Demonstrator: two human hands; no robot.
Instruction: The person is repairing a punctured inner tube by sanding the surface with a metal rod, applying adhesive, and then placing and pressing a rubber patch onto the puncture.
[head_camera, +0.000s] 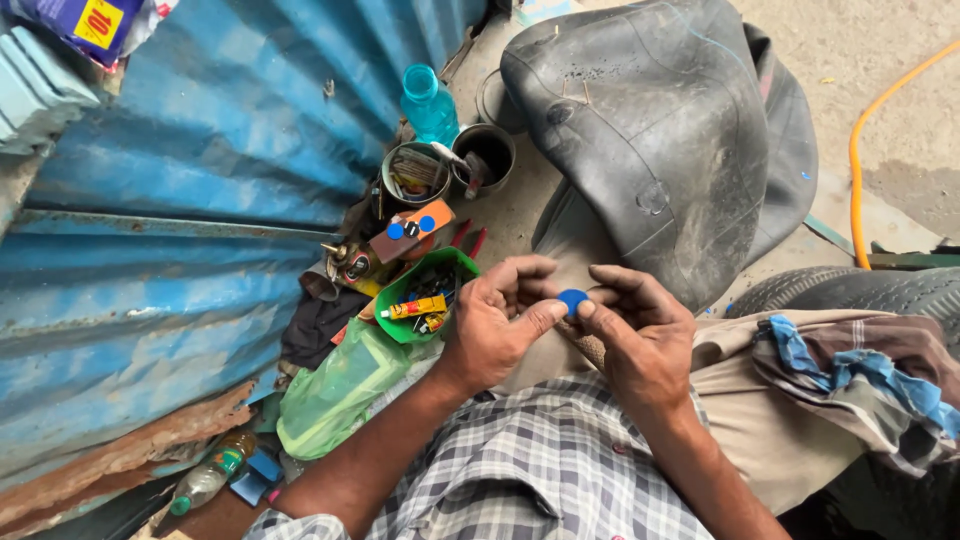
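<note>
A small round blue patch (572, 300) sits between the fingertips of both my hands. My left hand (497, 325) pinches its left edge with thumb and fingers. My right hand (640, 335) pinches its right edge. Both hands hover over my lap, just in front of a large black rubber inner tube (660, 130) draped across my knees. A green bowl (415, 300) with small tubes and bits lies just left of my left hand.
A blue corrugated metal wall (180, 200) fills the left. Two metal tins (415, 175), a teal bottle (428, 105), an orange card with round patches (410, 230) and a green plastic bag (330, 390) crowd its base. A tyre (860, 290), rags (870, 370) and an orange hose (855, 150) lie right.
</note>
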